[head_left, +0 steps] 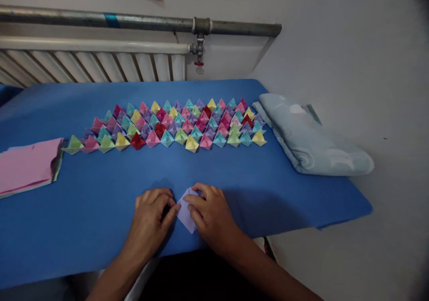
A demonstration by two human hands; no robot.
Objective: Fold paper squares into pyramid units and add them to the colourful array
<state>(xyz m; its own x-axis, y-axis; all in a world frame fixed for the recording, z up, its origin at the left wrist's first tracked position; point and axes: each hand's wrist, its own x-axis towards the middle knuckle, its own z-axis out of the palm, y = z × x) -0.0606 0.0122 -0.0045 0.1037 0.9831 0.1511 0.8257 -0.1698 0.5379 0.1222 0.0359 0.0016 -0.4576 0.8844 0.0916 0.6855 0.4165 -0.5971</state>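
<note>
A small lilac piece of folded paper (186, 212) lies diamond-shaped on the blue tabletop near its front edge. At its left corner, my left hand (152, 214) pinches the paper between thumb and forefinger. From the other side, my right hand (212, 211) has its fingers bent over the right half, with fingertips pressed on the face and top corner. My right fingers hide part of the paper's right edge. Beyond my hands, several rows of small folded paper boats (181, 135) in many colours stand close together.
A stack of pink and green paper sheets (28, 165) lies at the left. A folded pale blue cloth (311, 135) rests at the table's right side against the wall. Behind the blue table (110, 216) are a white radiator (100, 64) and a metal pipe (150, 22).
</note>
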